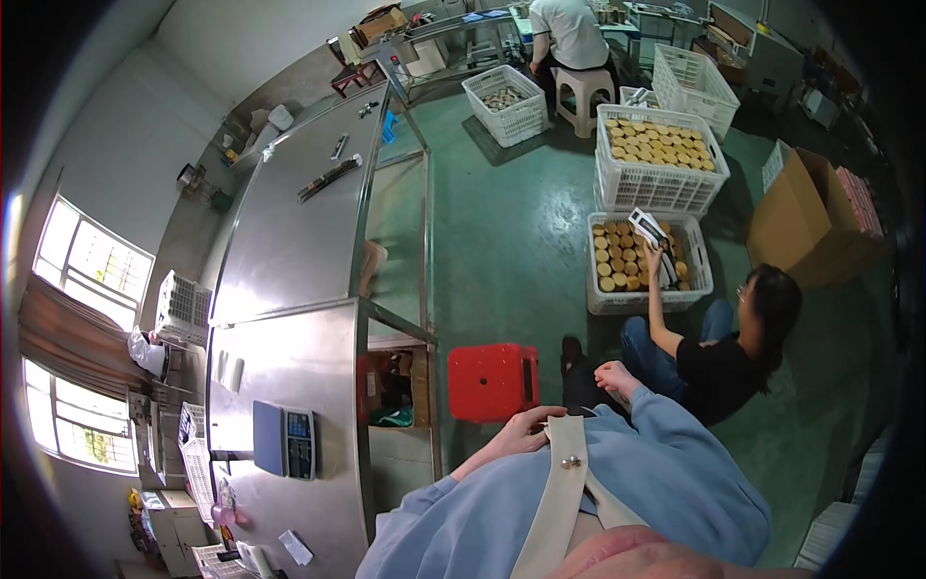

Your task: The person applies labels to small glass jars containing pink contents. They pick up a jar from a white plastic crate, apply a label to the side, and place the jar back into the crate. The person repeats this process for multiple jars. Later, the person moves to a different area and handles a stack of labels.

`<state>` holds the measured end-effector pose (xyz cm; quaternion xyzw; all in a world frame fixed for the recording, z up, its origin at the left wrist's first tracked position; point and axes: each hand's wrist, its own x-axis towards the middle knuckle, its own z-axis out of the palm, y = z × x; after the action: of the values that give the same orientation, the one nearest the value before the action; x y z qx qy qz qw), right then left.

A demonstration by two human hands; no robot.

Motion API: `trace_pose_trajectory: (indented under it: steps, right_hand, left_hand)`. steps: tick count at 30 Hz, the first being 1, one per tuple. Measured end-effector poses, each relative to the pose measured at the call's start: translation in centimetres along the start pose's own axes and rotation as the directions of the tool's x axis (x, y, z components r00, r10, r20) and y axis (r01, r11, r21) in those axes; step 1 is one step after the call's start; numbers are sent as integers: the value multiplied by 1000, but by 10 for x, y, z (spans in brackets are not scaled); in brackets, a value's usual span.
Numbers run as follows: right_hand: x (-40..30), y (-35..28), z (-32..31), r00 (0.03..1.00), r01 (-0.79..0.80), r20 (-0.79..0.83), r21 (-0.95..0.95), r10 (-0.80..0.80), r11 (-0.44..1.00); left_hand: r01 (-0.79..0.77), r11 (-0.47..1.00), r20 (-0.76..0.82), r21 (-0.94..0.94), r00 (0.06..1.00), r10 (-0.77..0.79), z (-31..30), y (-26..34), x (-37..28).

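Observation:
My left hand (530,430) lies at my waist with curled fingers, against the end of a cream fabric band (570,445) with a metal snap on it. Whether the fingers pinch the band cannot be told. My right hand (615,379) hovers before my lap, loosely closed, with nothing visible in it. A red plastic stool (492,382) stands on the floor just beyond my left hand. To the right, a seated person in a black top (723,373) holds flat, black-and-white printed pieces (653,230) over a white plastic crate (647,302) of round, gold-coloured lids.
A steel table (296,362) with a digital scale (283,439) runs along my left. Behind the near crate stands another crate (662,184) of gold lids. An open cardboard box (796,217) is at right. Far back, a person (571,36) sits beside a third crate (506,119).

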<state>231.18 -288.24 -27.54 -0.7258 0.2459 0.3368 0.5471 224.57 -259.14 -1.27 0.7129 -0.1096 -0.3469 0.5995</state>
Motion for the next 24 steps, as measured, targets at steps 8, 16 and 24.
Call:
trace_pose_trajectory:
  steps: [8,16,24]
  right_hand:
    - [144,-128,-40,991,1,130,106,-15,994]
    - [268,-269,-117,998,-39,53,97,34,995]
    - [395,-422,-109,997,-9,74,12,8,1000]
  left_hand:
    - [114,985,-111,-129,986,-128,-97,37,138]
    - [140,990,-195,-14,971,-140,-207,95,259]
    - [150,977,-289,-154,938,-190,-325,88,357]
